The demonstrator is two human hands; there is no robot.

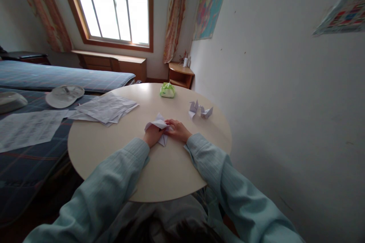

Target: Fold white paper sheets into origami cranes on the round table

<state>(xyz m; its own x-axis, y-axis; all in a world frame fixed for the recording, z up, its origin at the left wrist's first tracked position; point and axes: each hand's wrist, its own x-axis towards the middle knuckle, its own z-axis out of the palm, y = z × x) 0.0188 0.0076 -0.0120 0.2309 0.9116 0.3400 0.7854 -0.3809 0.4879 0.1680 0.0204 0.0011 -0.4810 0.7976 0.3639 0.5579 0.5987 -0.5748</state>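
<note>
Seeing a bright window [121,7] in a brown frame [150,11] between patterned curtains [176,17]. Noticing below it a wooden desk [134,69], and in the corner a cabinet [185,70] bearing a small white object [185,62]. Spotting a green-and-white packet [167,90] near the far edge of the round table [94,140], a pale cap [64,97] on the plaid bed [31,171] to the left, and a colourful map [212,5] on the right wall [270,83].

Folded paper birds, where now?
Head view: paper birds stand at right on the round table, beyond the right hand and right of the green packet.
</note>
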